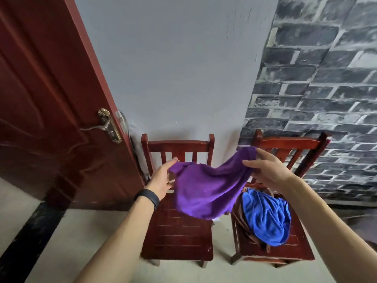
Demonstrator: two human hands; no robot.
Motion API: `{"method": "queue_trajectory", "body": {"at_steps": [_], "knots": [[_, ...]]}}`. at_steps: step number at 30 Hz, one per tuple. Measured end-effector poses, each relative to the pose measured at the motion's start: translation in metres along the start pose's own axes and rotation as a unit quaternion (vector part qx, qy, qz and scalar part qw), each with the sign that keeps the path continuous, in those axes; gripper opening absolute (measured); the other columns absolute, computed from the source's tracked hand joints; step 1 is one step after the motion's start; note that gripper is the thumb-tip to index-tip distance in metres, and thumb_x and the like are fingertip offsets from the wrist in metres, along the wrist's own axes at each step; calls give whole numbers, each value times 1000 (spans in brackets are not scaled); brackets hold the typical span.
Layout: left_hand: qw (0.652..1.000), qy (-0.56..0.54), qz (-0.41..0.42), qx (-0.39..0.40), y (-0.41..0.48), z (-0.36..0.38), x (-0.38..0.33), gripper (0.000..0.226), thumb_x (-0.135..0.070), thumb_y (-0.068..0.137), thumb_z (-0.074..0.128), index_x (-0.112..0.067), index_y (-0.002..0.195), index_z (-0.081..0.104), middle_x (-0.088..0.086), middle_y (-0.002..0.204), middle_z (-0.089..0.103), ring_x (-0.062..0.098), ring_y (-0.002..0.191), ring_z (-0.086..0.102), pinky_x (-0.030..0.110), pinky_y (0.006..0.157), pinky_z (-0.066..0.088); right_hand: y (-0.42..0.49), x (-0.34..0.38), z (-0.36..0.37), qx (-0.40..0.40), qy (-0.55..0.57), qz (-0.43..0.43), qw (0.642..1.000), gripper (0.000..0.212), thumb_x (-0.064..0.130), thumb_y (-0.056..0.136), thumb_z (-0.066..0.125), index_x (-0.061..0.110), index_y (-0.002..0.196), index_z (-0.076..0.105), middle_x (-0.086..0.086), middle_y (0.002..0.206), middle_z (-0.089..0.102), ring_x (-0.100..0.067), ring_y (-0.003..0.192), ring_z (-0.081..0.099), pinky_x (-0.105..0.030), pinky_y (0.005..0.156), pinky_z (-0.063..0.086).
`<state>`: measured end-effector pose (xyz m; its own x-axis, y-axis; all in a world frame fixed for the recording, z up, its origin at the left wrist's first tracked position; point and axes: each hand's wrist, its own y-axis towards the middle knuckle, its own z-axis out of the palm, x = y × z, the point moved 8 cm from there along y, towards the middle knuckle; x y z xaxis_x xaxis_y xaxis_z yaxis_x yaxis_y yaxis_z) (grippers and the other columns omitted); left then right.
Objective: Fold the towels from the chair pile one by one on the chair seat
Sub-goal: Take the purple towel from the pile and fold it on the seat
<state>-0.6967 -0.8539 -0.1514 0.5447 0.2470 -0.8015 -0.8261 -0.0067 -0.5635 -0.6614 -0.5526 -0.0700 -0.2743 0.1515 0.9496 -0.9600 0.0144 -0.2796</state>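
So the purple towel (206,188) is held up in the air, stretched between both hands and sagging in the middle. Its upper corner is pinched by the right hand (267,170), thumb on the near side and fingers curled over the far edge. The other end is bunched up and gripped by the left hand (162,180), thumb on top, though the fingers are partly hidden behind the cloth, so how tightly they're closed can't really be made out.

Straight below the grip, the slatted seat of the left chair (179,237) is seen, and the loose lower edge of the towel hangs clear above it. Down and to the right of the right hand, a crumpled blue towel (265,217) is piled on the right chair (285,250), with a brown cloth (239,219) tucked underneath it.

A black wristband (146,198) is worn just behind the left hand. Further out to the left, a dark red door (51,119) with a brass handle (106,125) is seen, and brick-pattern wallpaper (326,88) is found behind the right chair.
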Motion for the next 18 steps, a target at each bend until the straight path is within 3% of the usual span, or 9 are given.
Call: {"method": "queue_trajectory", "body": {"at_steps": [3,5,8,10,12,14,16,18], "knots": [[997,13,60,-37,0,-15,-37,16,-25,84,74,-15,96,72,7,92,72,22,88,65,34,81,52,10,-17,-32,-60,-78,2,995,37,-7,93,58,23,114,67,-7,102,71,-21,84,66,-35,75,52],[995,5,92,-34,-5,-20,-60,4,-17,86,71,-15,90,71,5,85,72,19,81,66,33,84,51,22,-24,-53,-113,-193,-11,975,35,4,94,59,35,107,67,-8,103,73,-26,87,69,-46,81,59],[991,26,129,-33,-11,-26,-87,4,-16,85,73,-13,84,71,2,75,71,16,68,66,28,73,50,30,-24,-66,-163,-372,9,914,14,27,92,64,19,102,69,-7,83,74,-30,76,72,-49,74,61],[988,50,146,-32,-14,-27,-99,8,-20,84,75,-12,81,72,3,77,71,18,70,65,30,74,46,26,-16,-65,-188,-410,32,892,32,38,92,64,8,85,72,-8,68,72,-27,66,69,-36,65,55],[986,52,158,-32,-15,-29,-111,14,-24,85,74,-11,81,72,5,79,71,21,72,64,30,70,45,26,-8,-63,-211,-374,39,902,46,46,91,66,2,78,73,-11,63,67,-25,58,60,-31,58,45],[984,54,169,-26,-20,-30,-124,17,-29,86,74,-12,83,71,7,83,72,20,73,65,30,70,47,29,-6,-59,-213,-255,45,942,47,47,89,68,1,78,72,-11,63,56,-23,56,52,-31,58,44],[983,58,173,3,-27,-28,-134,13,-26,87,73,-14,84,69,5,87,72,17,77,67,30,75,49,31,1,-45,-168,-112,52,978,29,37,92,69,9,83,73,-6,70,56,-18,60,50,-29,59,42],[982,64,173,29,-36,-27,-143,5,-16,89,70,-15,85,67,3,87,73,15,79,68,30,80,51,32,18,-31,-124,-21,26,992,10,23,93,68,13,94,72,-2,75,59,-14,59,52,-24,57,38]]}}
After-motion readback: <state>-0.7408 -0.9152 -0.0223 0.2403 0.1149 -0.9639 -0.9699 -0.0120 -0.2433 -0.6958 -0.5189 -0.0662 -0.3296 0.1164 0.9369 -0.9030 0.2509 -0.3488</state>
